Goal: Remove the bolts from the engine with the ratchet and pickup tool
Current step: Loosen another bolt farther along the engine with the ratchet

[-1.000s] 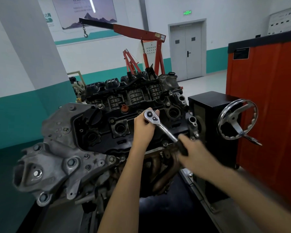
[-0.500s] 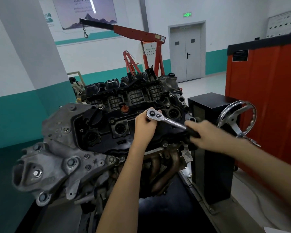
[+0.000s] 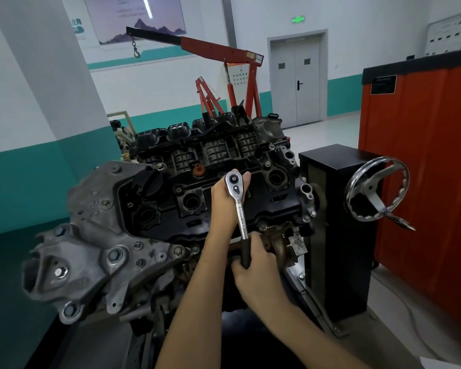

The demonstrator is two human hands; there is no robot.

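Handle swung back toward me since half a second ago: it pointed right then, now it points almost straight down the frame. Ratchet (image 3: 238, 206) is chrome with a black grip, head sitting mid-frame on the black valve cover of the engine (image 3: 155, 209). My left hand (image 3: 225, 202) is cupped behind and around the ratchet head, fingers closed against it. My right hand (image 3: 256, 265) is wrapped tight around the black grip, lower centre, just in front of the exhaust manifold (image 3: 280, 242). Bolt under the head is hidden. Steel handwheel (image 3: 375, 191) sits well right.
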